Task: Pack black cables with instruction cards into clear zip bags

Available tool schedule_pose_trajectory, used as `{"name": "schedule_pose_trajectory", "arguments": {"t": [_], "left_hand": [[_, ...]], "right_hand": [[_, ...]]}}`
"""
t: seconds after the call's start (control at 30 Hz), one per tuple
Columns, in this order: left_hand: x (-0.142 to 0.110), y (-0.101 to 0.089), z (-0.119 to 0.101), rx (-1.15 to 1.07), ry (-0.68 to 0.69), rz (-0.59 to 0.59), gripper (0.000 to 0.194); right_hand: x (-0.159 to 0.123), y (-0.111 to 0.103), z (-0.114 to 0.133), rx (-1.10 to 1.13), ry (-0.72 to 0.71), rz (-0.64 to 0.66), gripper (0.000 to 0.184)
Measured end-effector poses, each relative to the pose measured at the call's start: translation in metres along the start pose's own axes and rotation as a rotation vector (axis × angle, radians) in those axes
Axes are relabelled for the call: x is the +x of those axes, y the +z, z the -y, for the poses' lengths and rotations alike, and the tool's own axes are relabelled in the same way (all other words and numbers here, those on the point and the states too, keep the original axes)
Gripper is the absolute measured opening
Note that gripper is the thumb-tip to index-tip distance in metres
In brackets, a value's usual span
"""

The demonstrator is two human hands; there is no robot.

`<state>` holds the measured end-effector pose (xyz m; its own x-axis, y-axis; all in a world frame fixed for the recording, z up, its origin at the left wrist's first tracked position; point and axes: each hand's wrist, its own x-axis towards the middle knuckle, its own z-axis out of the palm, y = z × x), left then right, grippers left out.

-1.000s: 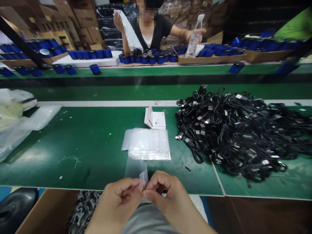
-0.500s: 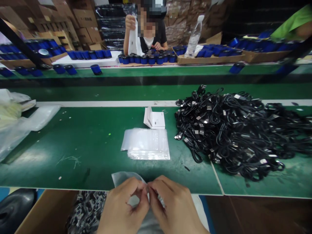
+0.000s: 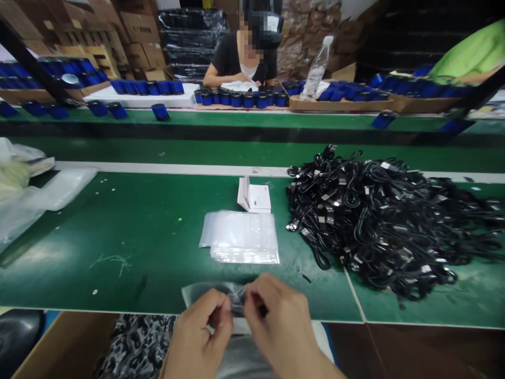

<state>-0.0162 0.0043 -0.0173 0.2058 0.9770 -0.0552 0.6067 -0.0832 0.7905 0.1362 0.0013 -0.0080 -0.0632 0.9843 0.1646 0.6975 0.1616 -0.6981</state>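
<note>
Green conveyor bench: small clear zip bag at the near edge is being pinched by left hand and right hand; thin film is likely being risked to slipping or tearing.

A long green workbench runs across the room, with a white strip along its far edge and a second green line behind it. Stacked cardboard boxes crowd the back wall. 1 person in a black top sits opposite, among rows of blue cylinders. Light glares off the near bench top.
</note>
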Motion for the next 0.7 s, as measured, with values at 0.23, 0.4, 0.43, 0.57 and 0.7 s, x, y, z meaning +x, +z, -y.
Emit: {"name": "schedule_pose_trajectory", "arguments": {"t": [0.23,0.4,0.43,0.57,0.7], "left_hand": [[0.005,-0.002,0.004,-0.107,-0.086,-0.088,0.022],[0.009,-0.001,0.0,-0.072,-0.074,-0.062,0.025],[0.009,-0.001,-0.001,-0.068,-0.07,-0.059,0.026],[0.009,-0.004,-0.001,-0.095,-0.089,-0.037,0.026],[0.01,-0.01,-0.003,-0.126,-0.132,-0.005,0.027]], "right_hand": [[0.094,-0.045,-0.005,0.202,0.199,0.06,0.02],[0.19,-0.039,-0.023,0.382,0.477,0.09,0.042],[0.199,-0.035,-0.027,0.395,0.505,0.117,0.038],[0.208,-0.028,-0.038,0.422,0.549,0.151,0.026],[0.191,-0.047,-0.034,0.395,0.499,0.057,0.017]]}}
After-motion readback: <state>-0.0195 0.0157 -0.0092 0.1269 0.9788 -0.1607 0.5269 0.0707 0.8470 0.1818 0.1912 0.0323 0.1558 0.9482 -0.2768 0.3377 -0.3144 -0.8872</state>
